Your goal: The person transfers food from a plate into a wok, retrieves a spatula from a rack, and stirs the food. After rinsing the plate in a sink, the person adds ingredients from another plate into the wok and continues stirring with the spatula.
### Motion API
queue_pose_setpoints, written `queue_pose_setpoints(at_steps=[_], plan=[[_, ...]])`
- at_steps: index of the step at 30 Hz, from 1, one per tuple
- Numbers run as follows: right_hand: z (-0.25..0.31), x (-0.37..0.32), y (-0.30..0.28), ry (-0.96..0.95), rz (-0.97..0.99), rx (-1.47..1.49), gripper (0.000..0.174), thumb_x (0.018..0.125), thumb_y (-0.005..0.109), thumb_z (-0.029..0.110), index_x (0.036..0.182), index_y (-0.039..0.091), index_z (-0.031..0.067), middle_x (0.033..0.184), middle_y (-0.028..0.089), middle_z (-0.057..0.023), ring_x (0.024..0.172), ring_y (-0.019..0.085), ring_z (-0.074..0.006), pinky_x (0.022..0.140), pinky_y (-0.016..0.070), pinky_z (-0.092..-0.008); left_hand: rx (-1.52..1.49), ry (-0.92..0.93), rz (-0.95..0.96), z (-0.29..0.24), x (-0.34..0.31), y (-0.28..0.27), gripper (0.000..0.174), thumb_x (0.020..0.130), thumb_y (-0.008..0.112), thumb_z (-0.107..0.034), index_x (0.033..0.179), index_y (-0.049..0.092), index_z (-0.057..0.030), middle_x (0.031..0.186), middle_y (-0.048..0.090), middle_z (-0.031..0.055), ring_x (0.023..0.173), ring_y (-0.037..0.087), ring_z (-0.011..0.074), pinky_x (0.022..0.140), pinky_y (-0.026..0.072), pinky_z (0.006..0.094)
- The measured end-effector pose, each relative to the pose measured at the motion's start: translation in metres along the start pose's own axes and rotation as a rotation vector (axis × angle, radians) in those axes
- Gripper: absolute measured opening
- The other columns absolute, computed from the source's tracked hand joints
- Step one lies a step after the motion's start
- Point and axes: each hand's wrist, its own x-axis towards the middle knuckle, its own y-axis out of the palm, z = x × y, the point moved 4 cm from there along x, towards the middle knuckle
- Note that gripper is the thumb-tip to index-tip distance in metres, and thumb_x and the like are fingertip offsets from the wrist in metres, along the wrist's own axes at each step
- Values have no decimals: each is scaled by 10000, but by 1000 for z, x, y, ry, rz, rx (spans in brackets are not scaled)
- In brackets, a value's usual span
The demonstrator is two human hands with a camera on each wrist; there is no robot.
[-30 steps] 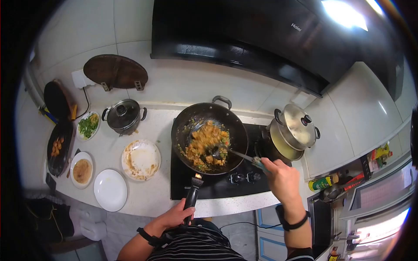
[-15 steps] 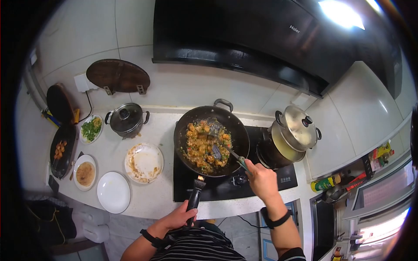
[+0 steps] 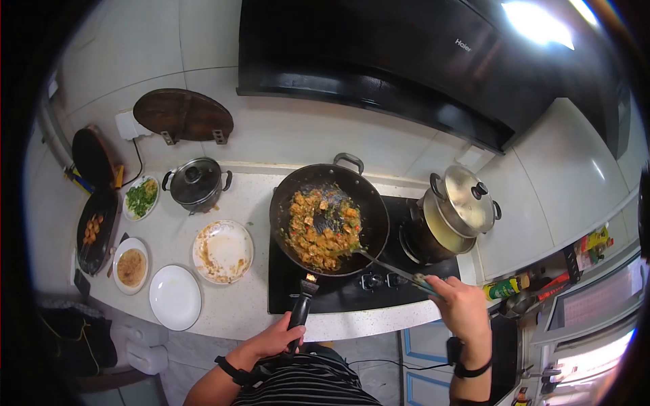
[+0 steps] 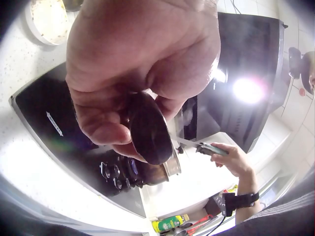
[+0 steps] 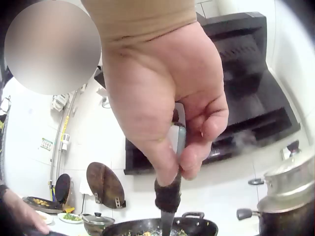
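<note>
My left hand grips the black handle of a deep dark wok on the cooktop. In the left wrist view, fingers and thumb wrap round that handle. Inside the wok lies a mix of browned chunks with green and red bits. At the lower right, my right hand holds a spatula by its grey-green handle. The spatula's head is down among the food at the wok's right side, mostly hidden by it. Thumb and fingers pinch the handle in the right wrist view.
Right of the wok stands a lidded steamer pot. On the left counter are a sauce-smeared plate, a white plate, a bowl of brown paste, chopped greens, a lidded pot and an open electric pan. A range hood hangs above.
The spatula first stirs through the middle of the food, and now its head is at the wok's lower right. My right hand moved left, then back right and lower. My left hand keeps its grip.
</note>
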Motion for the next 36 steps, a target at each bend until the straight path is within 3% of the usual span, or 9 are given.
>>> queue_pose_setpoints(at_steps=[9,15,18,22,25,31,34,36], plan=[[12,0,73,95,-1,150,416,767,739,168,1140,558,136,825,629,-109,675,653,-351,575,523,-449,17,-10,-4,-3,-2,1,263,1004,524,-265,1122,387,-75,842,603,28,620,577,91,543,434,213],[9,-1,103,165,-20,192,357,790,708,118,1111,553,94,887,660,-132,755,654,-377,616,526,-455,11,-1,0,-5,-3,2,265,1003,528,-268,1118,387,-75,840,598,30,615,575,93,543,438,214],[4,-1,97,105,-131,348,332,823,703,140,1113,559,66,885,673,-156,740,665,-374,630,530,-421,11,0,3,-5,-2,1,262,1004,526,-268,1116,388,-76,839,598,31,615,575,93,543,439,215],[-24,-1,85,333,-69,535,285,870,683,214,1094,588,66,830,681,-191,791,668,-392,687,521,-434,14,6,6,0,0,-1,262,1007,521,-266,1124,388,-74,838,600,31,612,574,92,541,438,214],[-36,5,83,439,-66,465,294,882,664,262,1099,610,70,816,684,-200,791,661,-418,707,517,-461,8,16,13,0,1,0,265,1008,520,-265,1130,387,-72,834,600,32,607,573,92,540,441,215],[-37,27,83,452,-59,238,267,909,613,303,1012,662,61,780,672,-228,795,648,-443,708,512,-496,9,-5,1,-3,-2,0,262,1001,529,-308,1087,405,-93,825,582,9,651,571,90,560,444,224],[-44,40,93,430,75,185,280,913,606,312,921,686,44,733,668,-210,709,671,-385,665,516,-453,-6,3,13,0,0,0,269,1001,532,-309,1093,405,-90,824,579,8,650,569,88,560,445,225],[-45,46,110,490,197,475,303,915,609,310,873,690,22,681,657,-159,636,653,-288,626,506,-398,-6,12,12,3,2,-1,268,1001,533,-307,1089,405,-88,822,578,8,644,567,88,555,446,227]])
